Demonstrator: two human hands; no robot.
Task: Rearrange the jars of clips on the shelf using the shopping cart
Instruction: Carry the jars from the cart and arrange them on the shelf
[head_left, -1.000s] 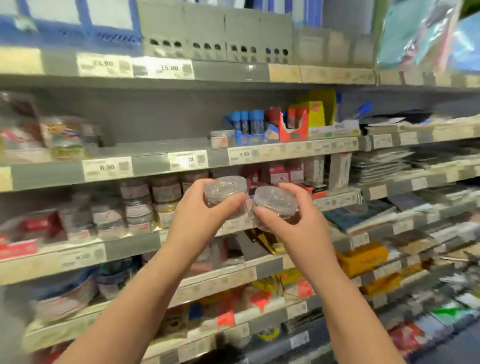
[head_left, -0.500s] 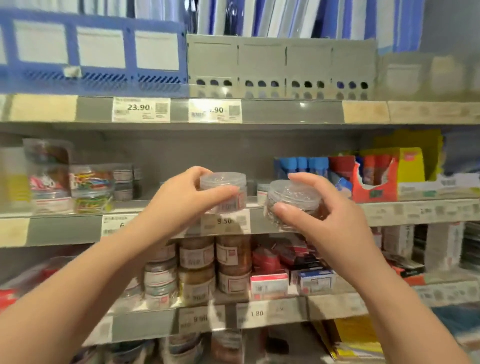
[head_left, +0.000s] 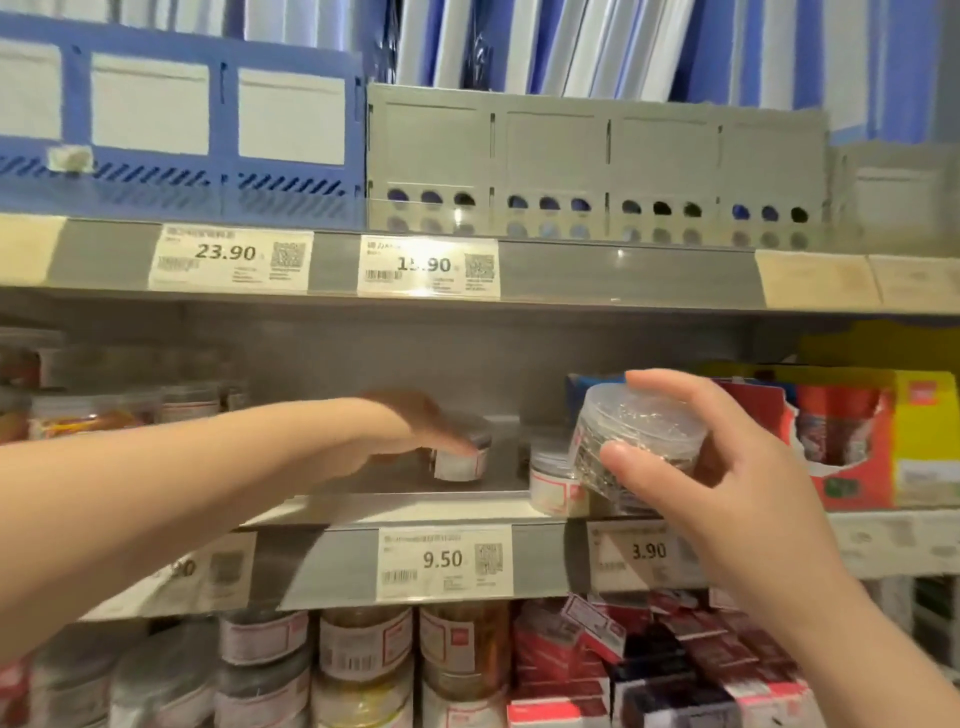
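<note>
My left hand (head_left: 415, 423) reaches deep into the middle shelf (head_left: 467, 514) and rests on top of a small clear jar with a white label (head_left: 460, 460) that stands on the shelf floor; the hand is blurred. My right hand (head_left: 727, 467) holds a clear round jar of silver clips (head_left: 639, 436), tilted, in front of the shelf edge. Another labelled jar (head_left: 553, 480) stands on the shelf just behind and left of the held one. No shopping cart is in view.
Stacked labelled jars (head_left: 363, 660) fill the shelf below, with red and black boxes (head_left: 649, 660) to their right. A red and yellow display box (head_left: 857, 441) stands right of my right hand. More jars (head_left: 104, 410) sit at the far left. Grey and blue file holders (head_left: 571, 166) are above.
My left hand moved forward into the shelf and brought its jar down onto the shelf floor. My right hand stayed in front with its jar. The camera moved closer and upward.
</note>
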